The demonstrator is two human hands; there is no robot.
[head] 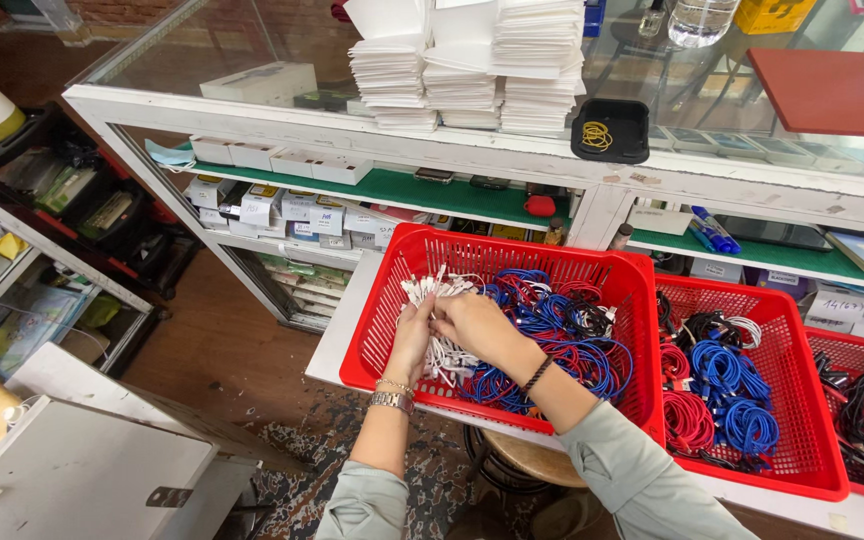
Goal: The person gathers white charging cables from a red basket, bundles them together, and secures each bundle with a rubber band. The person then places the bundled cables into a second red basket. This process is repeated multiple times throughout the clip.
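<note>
mostly both hands (447,330) grasping white cables (432,292), apparently, inside red basket (377,320); blue cables (562,330) crowd right.

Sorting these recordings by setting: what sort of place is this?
Probably a small phone-accessory shop: a white glass-topped display counter with boxed goods, red plastic baskets of coiled blue, red and white cables, and both hands, left hand and right hand, in them.

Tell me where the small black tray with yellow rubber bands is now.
In the head view, the small black tray sits on the glass counter top, right of the stacks of white paper sleeves and above the nearest red plastic basket.
</note>
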